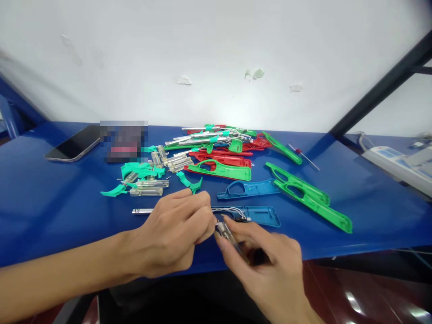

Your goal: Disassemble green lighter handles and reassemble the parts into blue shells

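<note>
My right hand [273, 263] pinches a small clear plastic lighter tank [225, 231] between thumb and fingers, its top end pointing up and left. Against that end my left hand [177, 229] is closed in a fist. Its fingertips are turned away, so whatever they grip is hidden. Just beyond both hands lies a blue lighter handle half [261, 215] with white wires in it. A metal tube [142, 211] sticks out to the left, partly covered by my left hand. A bare blue handle half [254, 188] rests behind it.
More clear tanks [146, 191] and teal plastic pieces [143, 170] lie at left. Behind is a pile of red, green and metal lighter parts [219, 139]. Green handle halves [313, 204] and a screwdriver [305, 158] lie at right. A phone [76, 143] sits at far left.
</note>
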A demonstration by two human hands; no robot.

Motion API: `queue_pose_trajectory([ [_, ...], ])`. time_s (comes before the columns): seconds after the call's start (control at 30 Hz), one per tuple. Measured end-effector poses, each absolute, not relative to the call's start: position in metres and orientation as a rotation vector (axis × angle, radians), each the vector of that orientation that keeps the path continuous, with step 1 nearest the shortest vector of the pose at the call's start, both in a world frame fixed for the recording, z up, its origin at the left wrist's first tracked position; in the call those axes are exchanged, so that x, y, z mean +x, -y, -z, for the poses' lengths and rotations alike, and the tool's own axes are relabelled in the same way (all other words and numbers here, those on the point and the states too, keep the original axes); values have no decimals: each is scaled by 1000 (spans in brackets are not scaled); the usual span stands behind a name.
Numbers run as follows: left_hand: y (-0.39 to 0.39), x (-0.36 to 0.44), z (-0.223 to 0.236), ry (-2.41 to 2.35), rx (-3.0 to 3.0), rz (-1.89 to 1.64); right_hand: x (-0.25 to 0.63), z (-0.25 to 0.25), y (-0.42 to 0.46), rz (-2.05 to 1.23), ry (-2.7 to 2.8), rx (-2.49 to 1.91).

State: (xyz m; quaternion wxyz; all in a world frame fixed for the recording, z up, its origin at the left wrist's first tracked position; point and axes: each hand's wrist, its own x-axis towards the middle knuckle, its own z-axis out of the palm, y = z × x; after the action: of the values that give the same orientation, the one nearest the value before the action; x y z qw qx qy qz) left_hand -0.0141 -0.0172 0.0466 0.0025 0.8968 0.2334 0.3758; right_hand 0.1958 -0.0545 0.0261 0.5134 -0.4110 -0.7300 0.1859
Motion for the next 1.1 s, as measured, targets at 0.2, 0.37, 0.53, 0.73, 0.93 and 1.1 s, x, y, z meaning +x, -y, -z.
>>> queue_pose_trajectory([
  [0.2, 20, -12, -48, -749, 2799, -1241, 196, -18, 54, -340, 1744, -952],
  [0.37, 20, -14, -43, -789, 2821, -1191, 193, -24, 52, -210, 1801, -972],
  [0.53, 21, -13, -41, -857, 2832, -1191, 189, -27, 51, -162, 1814, -969],
  [0.73, 24, -12, -40, -890, 2799, -1163, 193, -20, 53, -294, 1869, -996],
  [0.93, 23, -11, -48, -939, 2658, -1196, 197, -23, 51, -619, 1707, -1035],
  [1.1, 21, -15, -63, -912, 2786, -1206, 200, -34, 50, -640, 1604, -1069],
])
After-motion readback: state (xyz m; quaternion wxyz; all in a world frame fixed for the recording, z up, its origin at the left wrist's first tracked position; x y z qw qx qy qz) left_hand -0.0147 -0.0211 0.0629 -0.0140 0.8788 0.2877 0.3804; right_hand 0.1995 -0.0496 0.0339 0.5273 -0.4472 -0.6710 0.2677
